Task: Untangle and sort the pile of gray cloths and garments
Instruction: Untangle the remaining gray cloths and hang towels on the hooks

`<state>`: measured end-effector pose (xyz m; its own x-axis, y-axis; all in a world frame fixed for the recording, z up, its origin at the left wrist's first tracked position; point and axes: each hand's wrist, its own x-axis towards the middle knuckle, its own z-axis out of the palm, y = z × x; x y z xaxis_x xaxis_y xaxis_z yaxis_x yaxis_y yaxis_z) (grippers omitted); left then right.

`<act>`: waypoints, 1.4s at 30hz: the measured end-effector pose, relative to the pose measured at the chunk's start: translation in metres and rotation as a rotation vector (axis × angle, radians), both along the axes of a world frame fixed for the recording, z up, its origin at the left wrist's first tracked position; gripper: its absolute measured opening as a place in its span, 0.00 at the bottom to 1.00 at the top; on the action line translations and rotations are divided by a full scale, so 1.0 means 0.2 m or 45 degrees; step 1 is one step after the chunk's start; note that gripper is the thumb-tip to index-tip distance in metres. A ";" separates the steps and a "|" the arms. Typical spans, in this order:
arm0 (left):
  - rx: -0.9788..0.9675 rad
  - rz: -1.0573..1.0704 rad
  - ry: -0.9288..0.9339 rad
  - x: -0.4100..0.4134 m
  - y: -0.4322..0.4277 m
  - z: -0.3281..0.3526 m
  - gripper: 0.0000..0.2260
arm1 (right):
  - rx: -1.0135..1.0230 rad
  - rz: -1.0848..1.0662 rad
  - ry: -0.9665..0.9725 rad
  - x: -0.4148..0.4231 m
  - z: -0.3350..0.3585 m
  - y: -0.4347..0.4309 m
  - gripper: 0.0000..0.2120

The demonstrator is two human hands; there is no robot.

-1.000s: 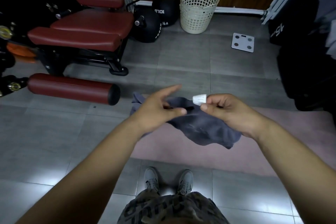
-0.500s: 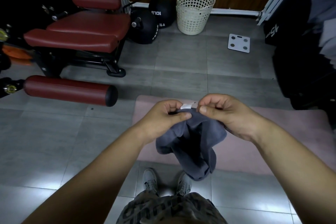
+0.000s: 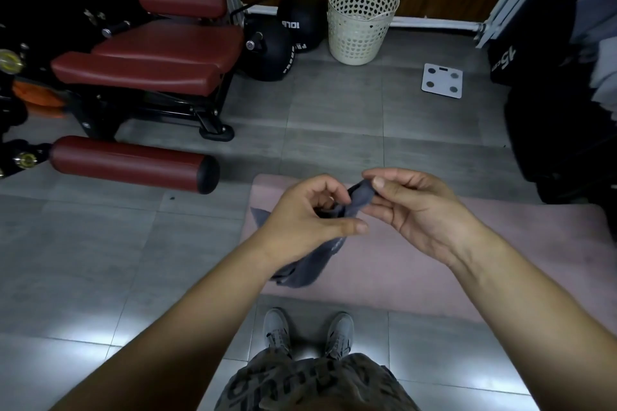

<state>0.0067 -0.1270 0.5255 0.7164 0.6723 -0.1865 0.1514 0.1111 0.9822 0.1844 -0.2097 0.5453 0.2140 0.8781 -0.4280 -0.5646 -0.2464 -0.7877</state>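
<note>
Standing at the near edge of a pink mat (image 3: 500, 260), 2 gray shoes (image 3: 275, 330) just short of it. Holding a gray cloth (image 3: 359, 195) in the air over the mat's left half, clear of any surface. Pinching its upper end between thumb and forefinger of the right hand (image 3: 420, 213). Clamping its middle inside the curled fingers of the left hand (image 3: 300, 220), thumb stretched across. Hanging bunched below the left wrist, 1 corner poking out left of that hand. Beyond the mat's far edge, on the gray tiled floor (image 3: 334, 117): a cream basket (image 3: 362, 20) by the wall, a white scale (image 3: 441, 80) to its right, 2 black medicine balls (image 3: 267, 53) and a red padded bench (image 3: 160, 53) to its left.
</note>
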 end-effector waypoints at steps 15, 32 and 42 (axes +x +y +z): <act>-0.145 0.084 0.080 0.00 0.08 0.00 0.10 | 0.115 0.273 -1.271 0.00 0.00 0.01 0.07; -0.933 0.502 -0.207 0.04 -0.07 0.00 0.06 | -0.001 0.053 -0.561 -0.13 0.01 -0.01 0.06; -0.980 0.501 -0.452 0.06 -0.15 -0.03 0.13 | -0.049 -0.107 -0.726 -0.15 -0.03 0.02 0.06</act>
